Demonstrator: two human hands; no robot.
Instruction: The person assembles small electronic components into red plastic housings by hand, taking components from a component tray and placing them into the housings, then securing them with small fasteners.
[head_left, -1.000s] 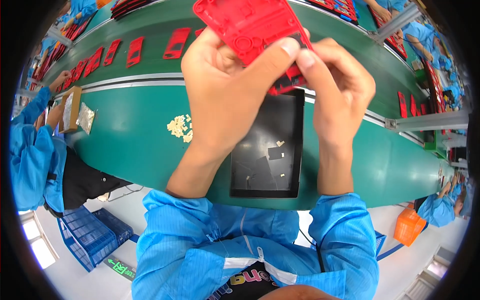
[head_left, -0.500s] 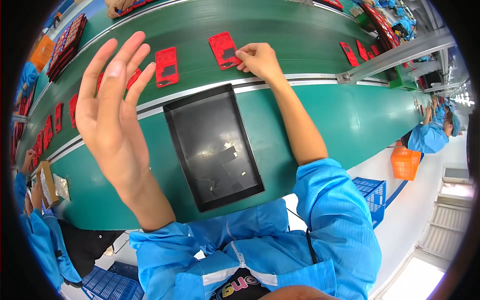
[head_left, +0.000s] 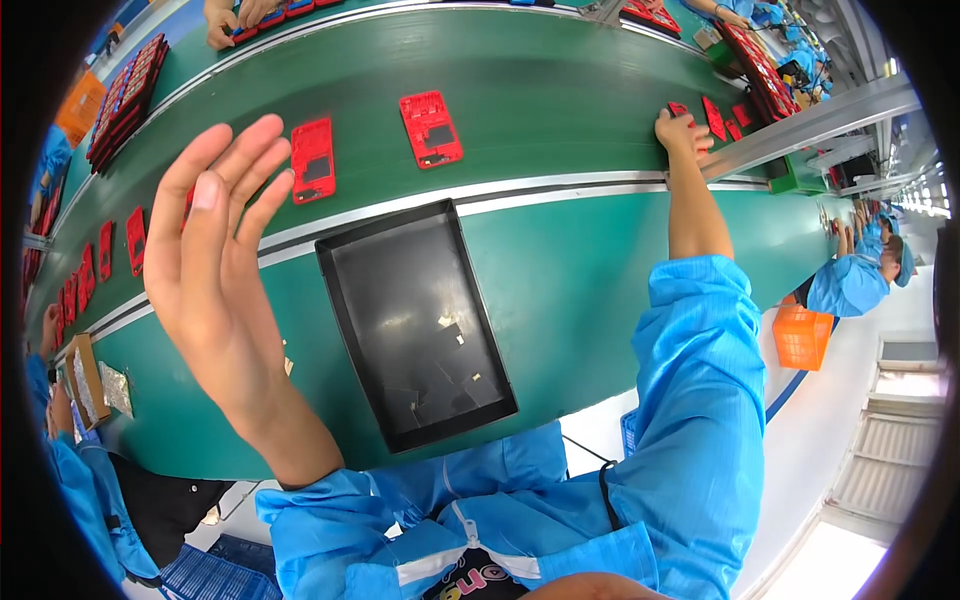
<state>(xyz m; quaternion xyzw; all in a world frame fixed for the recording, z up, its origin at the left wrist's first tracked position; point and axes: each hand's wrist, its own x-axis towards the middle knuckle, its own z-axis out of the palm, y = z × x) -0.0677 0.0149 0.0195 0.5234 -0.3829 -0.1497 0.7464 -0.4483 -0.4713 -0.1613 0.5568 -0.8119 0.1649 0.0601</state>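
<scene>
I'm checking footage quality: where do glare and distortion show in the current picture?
Head view: soft sheen on the black tray, and a bright window washed out at lower right; the metal rail bows, and the picture's rim falls to black.

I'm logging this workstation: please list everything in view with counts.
Table: one, green, centre
Belt: one, green, beyond the table
Red cases: at least ten, red, along the belt
Tray: one, black, on the table
Small bits: several, pale, inside the tray
Box: one, brown, far left
Bag: one, whitish, beside the box
Crates: several, blue or orange, low left and right
Stacks: at least two, red and dark, upper left and right
Co-workers: several, blue-sleeved, picture edges
Jacket: one, blue, bottom
Left hand: one, bare, left of the tray, fingers spread
Right hand: one, bare, by red cases, right; contact unclear
</scene>
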